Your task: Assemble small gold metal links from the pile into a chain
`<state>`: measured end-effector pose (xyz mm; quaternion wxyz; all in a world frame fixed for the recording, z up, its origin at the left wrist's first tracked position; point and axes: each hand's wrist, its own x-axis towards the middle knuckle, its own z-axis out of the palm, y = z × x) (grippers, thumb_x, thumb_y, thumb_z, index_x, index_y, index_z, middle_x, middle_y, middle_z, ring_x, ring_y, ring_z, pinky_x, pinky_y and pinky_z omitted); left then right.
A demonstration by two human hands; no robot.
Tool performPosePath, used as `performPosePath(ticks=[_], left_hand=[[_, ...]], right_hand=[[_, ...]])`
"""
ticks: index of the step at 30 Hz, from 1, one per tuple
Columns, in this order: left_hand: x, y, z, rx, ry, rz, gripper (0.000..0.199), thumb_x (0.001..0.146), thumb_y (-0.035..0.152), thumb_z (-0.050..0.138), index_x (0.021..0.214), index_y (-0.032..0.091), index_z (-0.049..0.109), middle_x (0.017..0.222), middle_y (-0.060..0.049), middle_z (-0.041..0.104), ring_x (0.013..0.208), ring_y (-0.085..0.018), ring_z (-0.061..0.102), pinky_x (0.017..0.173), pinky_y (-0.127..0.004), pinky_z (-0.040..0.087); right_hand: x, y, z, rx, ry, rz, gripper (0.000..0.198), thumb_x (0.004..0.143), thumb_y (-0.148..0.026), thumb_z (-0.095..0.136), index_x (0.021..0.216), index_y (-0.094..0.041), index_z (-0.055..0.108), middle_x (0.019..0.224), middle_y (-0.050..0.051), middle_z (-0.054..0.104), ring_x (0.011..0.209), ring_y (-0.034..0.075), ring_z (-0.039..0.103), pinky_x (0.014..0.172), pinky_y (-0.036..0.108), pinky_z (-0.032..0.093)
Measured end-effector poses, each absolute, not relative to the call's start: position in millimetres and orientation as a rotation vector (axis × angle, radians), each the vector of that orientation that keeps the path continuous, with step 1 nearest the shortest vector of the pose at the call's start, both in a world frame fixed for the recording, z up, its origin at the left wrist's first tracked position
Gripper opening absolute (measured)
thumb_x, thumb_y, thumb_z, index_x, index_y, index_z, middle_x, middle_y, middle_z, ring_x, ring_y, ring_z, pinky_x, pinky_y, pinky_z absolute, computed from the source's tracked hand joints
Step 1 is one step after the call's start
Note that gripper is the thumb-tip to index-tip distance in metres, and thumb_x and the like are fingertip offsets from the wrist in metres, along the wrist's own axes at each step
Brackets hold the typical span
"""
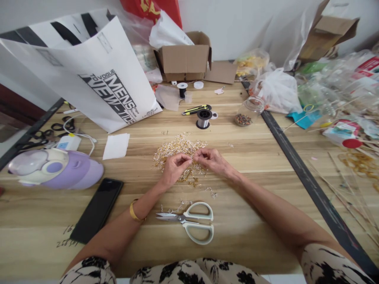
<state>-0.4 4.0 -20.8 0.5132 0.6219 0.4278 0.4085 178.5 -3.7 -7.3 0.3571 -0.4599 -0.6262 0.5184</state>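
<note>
A loose pile of gold and silver chain pieces [174, 148] lies in the middle of the wooden table. Over its near side, my left hand [175, 167] and my right hand [211, 159] meet almost tip to tip. Both hands are closed in a pinch, thumb against forefinger. Whatever sits between the fingertips is too small to make out. A few silver chain bits [211, 192] have strayed from the pile. Scissors with white handles [199, 223] lie nearer to me, blades pointing left, beside another short silver chain [179, 206].
Behind the pile stand a spool of silver wire [204, 118], a yellow-black utility knife [197, 109] and a jar of beads [248, 112]. At left are a black phone [97, 209], a purple water bottle [62, 169] and a large white bag [97, 75]. Plastic bags [278, 88] crowd the right.
</note>
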Motion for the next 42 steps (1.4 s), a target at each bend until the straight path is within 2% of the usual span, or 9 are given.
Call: performPosePath(ticks=[6, 12, 15, 21, 26, 34, 42], left_hand=[[0.5, 3.0, -20.4, 1.525, 1.031, 1.019, 0.009, 0.071, 0.022, 0.068, 0.070, 0.013, 0.067, 0.068, -0.003, 0.065, 0.064, -0.012, 0.058, 0.060, -0.022, 0.046], [1.2, 0.7, -23.9, 1.502, 1.078, 1.017, 0.009, 0.072, 0.022, 0.067, 0.071, 0.013, 0.066, 0.068, -0.003, 0.065, 0.062, -0.012, 0.057, 0.058, -0.022, 0.045], [1.1, -0.4, -23.4, 1.633, 1.086, 1.088, 0.007, 0.074, 0.020, 0.066, 0.069, 0.014, 0.065, 0.069, -0.003, 0.063, 0.063, -0.012, 0.057, 0.059, -0.023, 0.046], [1.1, -0.1, -20.0, 2.037, 1.019, 1.306, 0.007, 0.075, 0.012, 0.064, 0.068, 0.015, 0.064, 0.078, -0.005, 0.063, 0.077, -0.016, 0.059, 0.071, -0.029, 0.049], [0.8, -0.7, -20.2, 2.036, 0.983, 1.275, 0.008, 0.077, 0.012, 0.062, 0.070, 0.016, 0.064, 0.080, -0.006, 0.068, 0.079, -0.017, 0.063, 0.076, -0.032, 0.050], [0.4, -2.2, -21.8, 1.764, 1.040, 1.157, 0.005, 0.076, 0.018, 0.063, 0.072, 0.015, 0.065, 0.075, -0.004, 0.067, 0.072, -0.015, 0.063, 0.071, -0.027, 0.051], [-1.3, 2.2, -24.1, 1.573, 1.011, 1.090, 0.008, 0.073, 0.021, 0.069, 0.073, 0.013, 0.065, 0.072, -0.004, 0.067, 0.068, -0.014, 0.062, 0.067, -0.025, 0.050]], right_hand=[[176.8, -4.4, -7.5, -1.206, -1.619, 1.298, 0.023, 0.082, -0.036, 0.057, 0.078, -0.013, 0.059, 0.058, -0.004, 0.045, 0.052, 0.008, 0.039, 0.051, 0.022, 0.031], [172.6, -7.7, -15.8, -1.236, -1.740, 0.936, 0.016, 0.084, -0.028, 0.054, 0.078, -0.014, 0.059, 0.064, -0.002, 0.047, 0.056, 0.009, 0.040, 0.052, 0.022, 0.031], [171.4, -8.1, -17.6, -1.257, -1.791, 0.868, 0.013, 0.084, -0.024, 0.053, 0.078, -0.014, 0.059, 0.065, -0.002, 0.048, 0.057, 0.009, 0.041, 0.053, 0.022, 0.032], [172.6, -6.2, -15.0, -1.257, -1.837, 0.925, 0.014, 0.083, -0.023, 0.052, 0.075, -0.013, 0.059, 0.063, -0.002, 0.047, 0.057, 0.009, 0.041, 0.054, 0.022, 0.032], [174.5, -6.2, -9.6, -1.253, -1.772, 1.079, 0.018, 0.083, -0.029, 0.053, 0.077, -0.013, 0.059, 0.061, -0.003, 0.043, 0.057, 0.009, 0.038, 0.052, 0.021, 0.029], [175.8, -6.2, -4.9, -1.225, -1.677, 1.260, 0.023, 0.082, -0.035, 0.056, 0.077, -0.013, 0.058, 0.059, -0.004, 0.040, 0.054, 0.008, 0.034, 0.051, 0.022, 0.028], [177.4, -3.4, -7.5, -1.205, -1.637, 1.323, 0.031, 0.080, -0.043, 0.059, 0.078, -0.012, 0.060, 0.058, -0.004, 0.045, 0.052, 0.008, 0.037, 0.050, 0.022, 0.029]])
